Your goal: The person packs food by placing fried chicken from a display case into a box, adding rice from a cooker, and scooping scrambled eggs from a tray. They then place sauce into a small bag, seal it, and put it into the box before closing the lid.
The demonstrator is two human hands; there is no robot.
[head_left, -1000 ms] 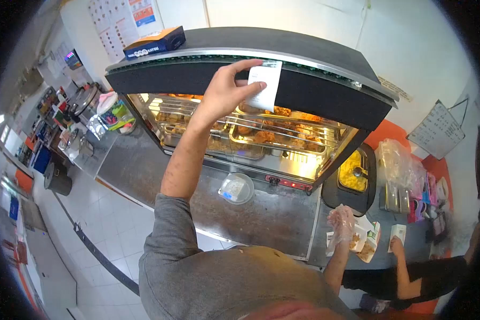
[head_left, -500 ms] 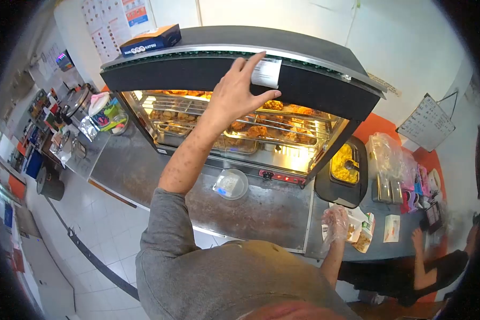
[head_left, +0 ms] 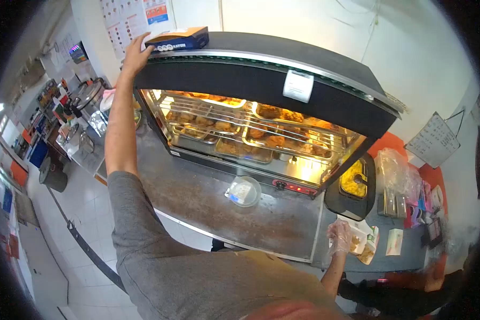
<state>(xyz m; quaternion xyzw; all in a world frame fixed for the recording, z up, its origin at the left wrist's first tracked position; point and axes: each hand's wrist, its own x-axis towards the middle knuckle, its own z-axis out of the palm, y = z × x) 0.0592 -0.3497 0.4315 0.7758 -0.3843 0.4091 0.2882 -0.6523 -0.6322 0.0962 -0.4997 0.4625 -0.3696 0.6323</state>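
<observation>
The right hand, in a clear glove, is laid on paper packets at the worktop edge; whether its fingers are clamped cannot be told. Farther off, the left hand is raised to the food warmer, fingers apart, touching the end of the blue box lying on its top.

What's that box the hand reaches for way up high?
Find the big lit food warmer full of fried chicken on the steel counter. On its black roof, at the left corner, lies a flat box, the left hand at its end. It is dark blue with an orange top, unlike the white paper slip on the front.
</observation>
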